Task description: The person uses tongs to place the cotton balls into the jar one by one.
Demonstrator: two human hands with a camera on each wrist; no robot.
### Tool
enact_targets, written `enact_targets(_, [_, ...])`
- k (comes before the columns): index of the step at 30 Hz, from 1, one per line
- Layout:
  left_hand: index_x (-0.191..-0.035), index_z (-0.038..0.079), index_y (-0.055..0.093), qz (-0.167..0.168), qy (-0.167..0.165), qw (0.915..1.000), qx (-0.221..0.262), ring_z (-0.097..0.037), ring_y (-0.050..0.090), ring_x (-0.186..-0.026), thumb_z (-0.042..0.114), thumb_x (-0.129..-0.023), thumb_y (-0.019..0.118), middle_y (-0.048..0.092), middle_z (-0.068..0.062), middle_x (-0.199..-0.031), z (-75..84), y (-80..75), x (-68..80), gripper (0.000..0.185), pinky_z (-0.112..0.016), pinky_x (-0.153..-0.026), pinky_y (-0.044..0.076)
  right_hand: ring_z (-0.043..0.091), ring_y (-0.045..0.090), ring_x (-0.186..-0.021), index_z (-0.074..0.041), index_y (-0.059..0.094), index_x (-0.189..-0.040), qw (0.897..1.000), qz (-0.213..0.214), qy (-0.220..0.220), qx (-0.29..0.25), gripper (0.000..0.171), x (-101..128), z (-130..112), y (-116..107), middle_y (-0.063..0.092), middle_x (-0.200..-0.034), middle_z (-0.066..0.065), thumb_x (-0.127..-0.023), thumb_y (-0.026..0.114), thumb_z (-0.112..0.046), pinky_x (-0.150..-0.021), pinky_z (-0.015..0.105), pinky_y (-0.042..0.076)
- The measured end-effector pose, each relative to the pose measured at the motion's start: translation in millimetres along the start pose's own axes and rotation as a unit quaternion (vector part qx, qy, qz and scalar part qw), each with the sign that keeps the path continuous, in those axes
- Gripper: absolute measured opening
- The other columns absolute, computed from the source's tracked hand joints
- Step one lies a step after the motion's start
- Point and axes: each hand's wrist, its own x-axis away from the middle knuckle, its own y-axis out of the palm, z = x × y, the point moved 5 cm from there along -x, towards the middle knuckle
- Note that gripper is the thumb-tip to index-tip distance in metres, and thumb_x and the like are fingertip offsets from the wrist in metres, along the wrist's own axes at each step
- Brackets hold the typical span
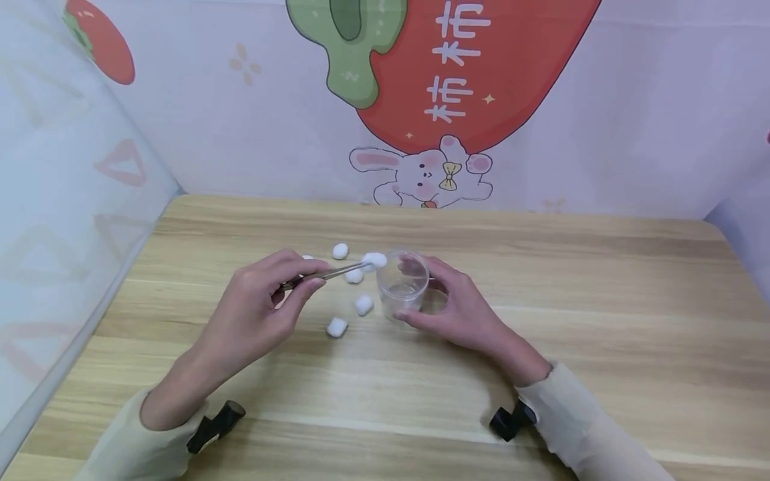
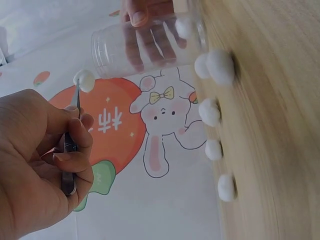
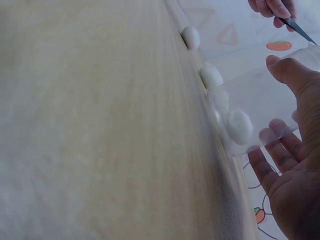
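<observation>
My left hand point(image 1: 273, 294) pinches metal tweezers point(image 1: 325, 274) whose tips hold a white cotton ball point(image 1: 375, 260) just at the rim of a clear plastic jar point(image 1: 402, 284). In the left wrist view the tweezers point(image 2: 70, 150) carry the cotton ball point(image 2: 84, 80) beside the jar point(image 2: 145, 47). My right hand point(image 1: 457, 304) curls around the jar and steadies it upright on the wooden table point(image 1: 541, 321). The right wrist view shows a cotton ball point(image 3: 239, 126) seen through the jar point(image 3: 260, 107). Several loose cotton balls point(image 1: 337, 327) lie on the table left of the jar.
A printed wall with a cartoon rabbit point(image 1: 424, 175) closes off the back of the table. A pale panel point(image 1: 54, 200) stands along the left side. Black wrist mounts point(image 1: 213, 424) sit near the front edge by both sleeves.
</observation>
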Motion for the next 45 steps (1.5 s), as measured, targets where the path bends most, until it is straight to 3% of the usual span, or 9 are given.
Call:
enact_targets(17, [-0.114, 0.013, 0.081, -0.019, 0.002, 0.9998, -0.008, -0.002, 0.048, -0.066, 0.0, -0.093, 0.078, 0.072, 0.009, -0.09, 3.4, 10.2, -3.2, 0.024, -0.018, -0.056, 0.042, 0.021, 0.064, -0.135, -0.018, 0.059, -0.148, 1.0, 0.001, -0.005, -0.008, 0.076, 0.6, -1.8, 0.5, 0.068, -0.143, 0.007, -0.081, 0.094, -0.018, -0.111, 0.044, 0.056])
enact_targets(24, [-0.114, 0.011, 0.08, -0.023, 0.006, 0.9995, -0.021, -0.002, 0.048, -0.066, 0.001, -0.094, 0.078, 0.072, 0.006, -0.09, 4.0, 12.6, -3.2, 0.022, -0.017, -0.057, 0.042, 0.02, 0.064, -0.135, -0.02, 0.059, -0.148, 1.0, 0.002, -0.004, -0.007, 0.076, 0.4, -0.8, 0.0, 0.068, -0.141, 0.001, -0.081, 0.094, -0.019, -0.11, 0.043, 0.056])
enact_targets(45, [-0.121, 0.015, 0.079, -0.047, -0.026, 0.9985, -0.007, -0.004, 0.05, -0.068, 0.009, -0.098, 0.076, 0.071, 0.005, -0.094, 0.8, 13.9, 0.0, 0.023, -0.022, -0.056, 0.045, 0.02, 0.064, -0.135, -0.016, 0.058, -0.149, 1.0, -0.003, -0.002, -0.008, 0.077, 0.0, -0.9, 0.8, 0.068, -0.141, 0.004, -0.081, 0.094, -0.019, -0.11, 0.042, 0.056])
